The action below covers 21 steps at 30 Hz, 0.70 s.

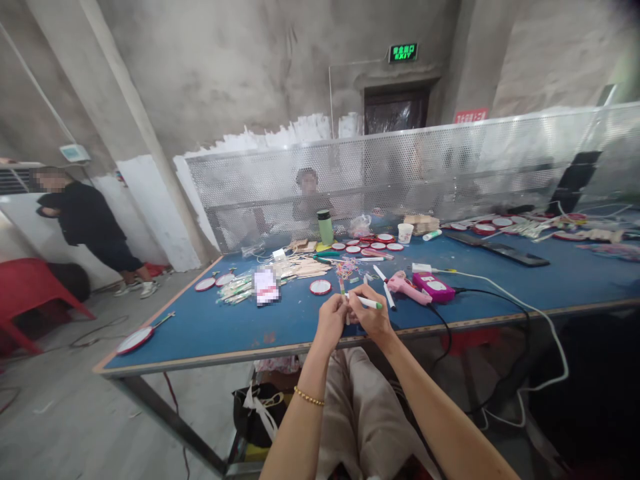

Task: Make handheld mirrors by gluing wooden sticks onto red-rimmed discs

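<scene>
My left hand [333, 319] is closed around a thin flat stick [343, 285] that looks wooden, with coloured marks near its upper end. Held in my right hand [371, 317] is a white marker [369, 302] with a green end pointing right; its other end meets the stick, and the exact contact is too small to tell. Both hands are close together over the table's front edge. Just beyond them lie a tangle of colourful thin strands [347, 268] and a red-rimmed white disc [321, 287]. More white markers [389, 296] rest to the right.
A pink glue gun [409, 287] and a purple box [434, 287] with cables sit right on the blue table [200, 333]. Wooden sticks [305, 268], a green bottle [325, 228] and a paper cup [405, 233] stand farther back. A perforated metal screen [260, 177] borders the table; a person [87, 217] stands left.
</scene>
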Each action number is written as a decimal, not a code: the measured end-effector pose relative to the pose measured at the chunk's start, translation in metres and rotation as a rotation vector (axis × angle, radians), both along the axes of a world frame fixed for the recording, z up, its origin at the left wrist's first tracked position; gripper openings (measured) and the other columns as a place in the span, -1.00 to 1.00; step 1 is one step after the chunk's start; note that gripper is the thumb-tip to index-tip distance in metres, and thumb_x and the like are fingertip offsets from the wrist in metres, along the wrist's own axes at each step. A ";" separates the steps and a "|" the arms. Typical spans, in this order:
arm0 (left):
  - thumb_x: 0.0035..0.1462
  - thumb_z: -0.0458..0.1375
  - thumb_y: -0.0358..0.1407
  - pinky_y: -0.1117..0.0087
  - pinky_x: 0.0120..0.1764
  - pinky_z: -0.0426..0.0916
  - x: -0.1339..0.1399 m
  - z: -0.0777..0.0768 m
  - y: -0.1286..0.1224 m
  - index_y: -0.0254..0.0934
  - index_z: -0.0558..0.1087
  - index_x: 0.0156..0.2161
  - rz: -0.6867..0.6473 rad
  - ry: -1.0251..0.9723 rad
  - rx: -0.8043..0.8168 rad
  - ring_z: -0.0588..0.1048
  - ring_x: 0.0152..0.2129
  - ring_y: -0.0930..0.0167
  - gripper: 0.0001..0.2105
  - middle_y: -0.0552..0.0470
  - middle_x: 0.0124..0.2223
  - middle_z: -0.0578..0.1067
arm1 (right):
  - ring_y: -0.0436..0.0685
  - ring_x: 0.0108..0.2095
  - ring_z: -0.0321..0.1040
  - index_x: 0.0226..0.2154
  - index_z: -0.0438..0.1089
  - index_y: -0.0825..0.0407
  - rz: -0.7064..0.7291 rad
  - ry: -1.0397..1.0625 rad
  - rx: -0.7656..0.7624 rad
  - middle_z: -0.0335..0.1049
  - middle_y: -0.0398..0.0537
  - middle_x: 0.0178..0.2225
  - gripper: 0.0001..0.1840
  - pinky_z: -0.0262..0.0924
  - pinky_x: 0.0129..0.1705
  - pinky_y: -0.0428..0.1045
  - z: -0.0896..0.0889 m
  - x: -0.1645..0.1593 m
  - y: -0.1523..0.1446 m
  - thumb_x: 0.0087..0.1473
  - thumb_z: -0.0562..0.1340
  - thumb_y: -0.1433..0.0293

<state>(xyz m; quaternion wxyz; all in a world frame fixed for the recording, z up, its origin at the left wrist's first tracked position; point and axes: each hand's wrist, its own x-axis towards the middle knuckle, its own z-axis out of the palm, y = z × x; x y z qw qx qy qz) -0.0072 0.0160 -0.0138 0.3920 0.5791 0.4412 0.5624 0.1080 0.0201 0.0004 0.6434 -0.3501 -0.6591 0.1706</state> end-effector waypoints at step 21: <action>0.01 0.19 -0.11 0.49 -0.47 0.26 0.001 0.004 -0.004 -0.30 0.35 -0.48 -0.035 -0.054 -0.007 0.29 -0.56 0.50 -0.73 0.15 -0.53 0.33 | -0.01 -0.62 0.22 -0.56 0.27 0.00 -0.007 -0.022 0.016 0.30 -0.19 -0.63 -0.77 0.15 -0.54 -0.10 0.002 0.002 -0.001 0.09 0.13 0.33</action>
